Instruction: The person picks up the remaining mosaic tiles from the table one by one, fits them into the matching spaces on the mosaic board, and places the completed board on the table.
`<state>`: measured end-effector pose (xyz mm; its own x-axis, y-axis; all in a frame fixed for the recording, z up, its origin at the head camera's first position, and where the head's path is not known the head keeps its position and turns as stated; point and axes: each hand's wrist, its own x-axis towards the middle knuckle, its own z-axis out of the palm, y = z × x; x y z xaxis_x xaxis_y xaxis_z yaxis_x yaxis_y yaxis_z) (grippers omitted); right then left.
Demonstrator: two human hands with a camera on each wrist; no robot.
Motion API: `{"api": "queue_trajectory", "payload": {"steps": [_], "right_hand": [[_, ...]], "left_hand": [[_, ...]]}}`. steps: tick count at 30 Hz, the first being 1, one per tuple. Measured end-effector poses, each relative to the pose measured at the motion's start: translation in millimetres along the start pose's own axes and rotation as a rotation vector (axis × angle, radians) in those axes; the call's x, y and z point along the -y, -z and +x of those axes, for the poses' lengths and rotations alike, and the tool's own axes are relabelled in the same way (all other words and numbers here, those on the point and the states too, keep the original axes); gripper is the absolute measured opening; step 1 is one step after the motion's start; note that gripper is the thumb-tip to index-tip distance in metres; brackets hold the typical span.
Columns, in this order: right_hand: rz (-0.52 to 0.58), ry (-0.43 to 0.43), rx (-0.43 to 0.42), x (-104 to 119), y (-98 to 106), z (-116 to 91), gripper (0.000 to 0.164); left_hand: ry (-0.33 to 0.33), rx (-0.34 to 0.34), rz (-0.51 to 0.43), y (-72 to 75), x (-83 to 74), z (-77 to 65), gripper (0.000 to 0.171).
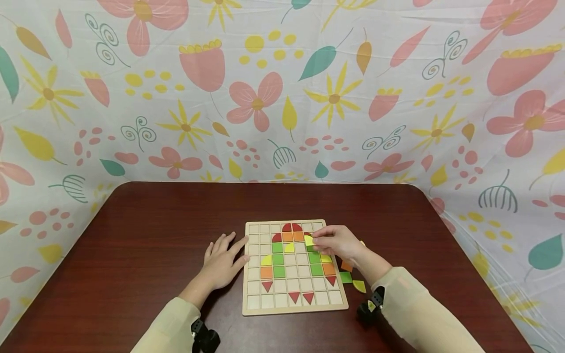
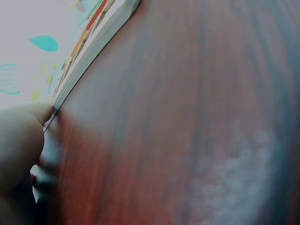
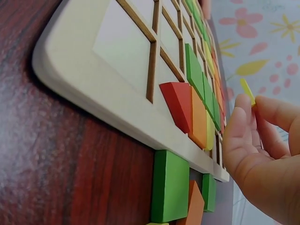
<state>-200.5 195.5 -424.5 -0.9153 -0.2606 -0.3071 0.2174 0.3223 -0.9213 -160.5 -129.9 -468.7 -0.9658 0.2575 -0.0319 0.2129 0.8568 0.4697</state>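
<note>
A square wooden grid board [image 1: 295, 312] lies on the table with coloured tiles in some of its cells. Between thumb and fingers, my right hand [image 1: 339, 243] pinches a small yellow tile [image 3: 247, 90] over the board's upper right part. My left hand [image 1: 220, 267] lies beside the left edge, fingers spread, thumb and index fingertips at the rim. Green tiles [image 1: 278, 260] run in two columns, with orange squares [image 1: 266, 272] and yellow quarter-circles [image 1: 289, 247] near them. Red rounded tiles [image 1: 287, 227] sit at the top; red triangles [image 1: 294, 297] are lower down.
Loose tiles lie on the table right of the board, below my right forearm: a green square [image 1: 346, 277], a yellow quarter-circle [image 1: 359, 286] and an orange piece [image 1: 346, 265]. A flower-print cloth [image 1: 256, 147] hangs behind the dark wooden table [image 1: 176, 211].
</note>
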Motion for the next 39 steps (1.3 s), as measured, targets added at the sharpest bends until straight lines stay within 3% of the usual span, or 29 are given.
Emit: {"api": "queue_trajectory", "payload": {"steps": [39], "right_hand": [[-0.070,-0.016,0.070,8,-15,9,0.026]], "left_hand": [[-0.007,-0.012,0.005,-0.1,1.0,-0.7,0.055]]}}
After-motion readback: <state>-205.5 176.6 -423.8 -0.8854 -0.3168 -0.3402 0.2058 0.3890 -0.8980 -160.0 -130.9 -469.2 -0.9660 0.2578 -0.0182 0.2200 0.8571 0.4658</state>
